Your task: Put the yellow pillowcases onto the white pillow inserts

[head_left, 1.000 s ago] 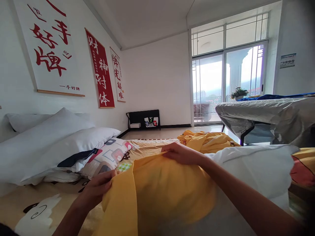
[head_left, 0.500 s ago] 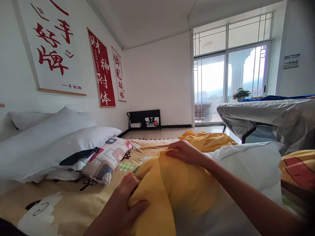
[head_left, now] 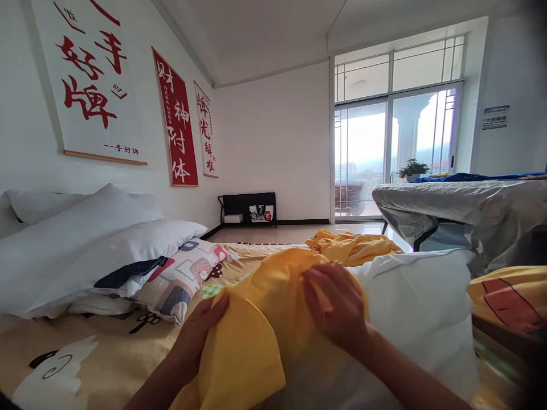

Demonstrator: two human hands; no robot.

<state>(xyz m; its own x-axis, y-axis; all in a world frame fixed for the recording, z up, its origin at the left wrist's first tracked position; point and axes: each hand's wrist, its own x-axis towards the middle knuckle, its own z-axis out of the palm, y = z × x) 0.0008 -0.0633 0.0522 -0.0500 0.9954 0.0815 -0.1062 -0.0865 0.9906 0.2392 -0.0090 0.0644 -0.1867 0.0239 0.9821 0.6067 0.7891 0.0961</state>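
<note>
Bedding with cartoon prints covers the bed (head_left: pixel 85 353) at the bottom of the frame. Low in the middle, the left hand (head_left: pixel 199 336) pinches the edge of a yellow pillowcase (head_left: pixel 252 341), thumb on top. Beside it, the right hand (head_left: pixel 335 307) lies flat and open on the yellow cloth, pressing, not gripping. The pillowcase sits partly over a white pillow (head_left: pixel 419 307) that sticks out to the right. It looks like the cover is being pulled onto the pillow; next, both hands would need to tug the cloth further along. Farther left lie stacked pillows (head_left: pixel 98 250). Far back, glass doors (head_left: pixel 393 154) let light in.
</note>
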